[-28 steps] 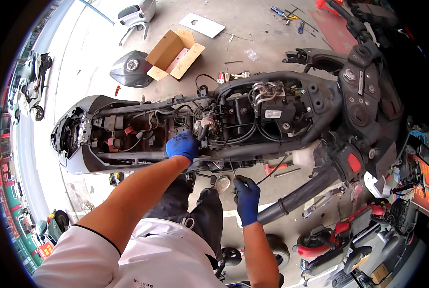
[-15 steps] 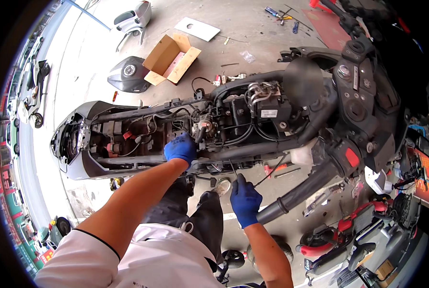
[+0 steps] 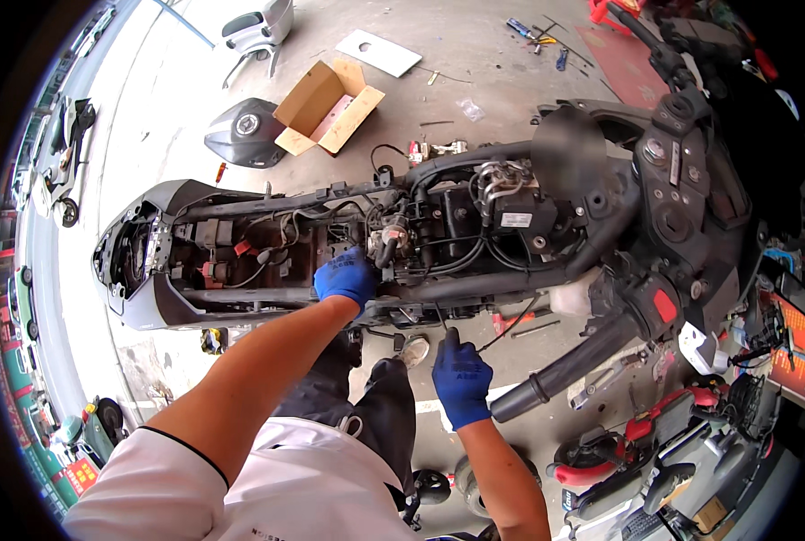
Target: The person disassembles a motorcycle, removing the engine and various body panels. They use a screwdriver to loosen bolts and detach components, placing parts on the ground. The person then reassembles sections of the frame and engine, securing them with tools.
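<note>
Motorcycle (image 3: 475,286) sits before us; our left hand (image 3: 347,278) is at its middle, grip hidden, state untellable; our right hand (image 3: 462,379) pinches a thin rod (image 3: 442,318) by its near side, seemingly mid-adjustment, needing steady guiding next.

A grey blur (image 3: 568,153) masks part of the motorcycle (image 3: 461,287); fingertips of the left grip (image 3: 345,278) are hidden.

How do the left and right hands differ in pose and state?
The left hand lies over the motorcycle frame; the right hand is outside it, lower in the picture. The right hand holds a thin rod; what the left hand holds, if anything, is hidden. Both wear blue gloves.
</note>
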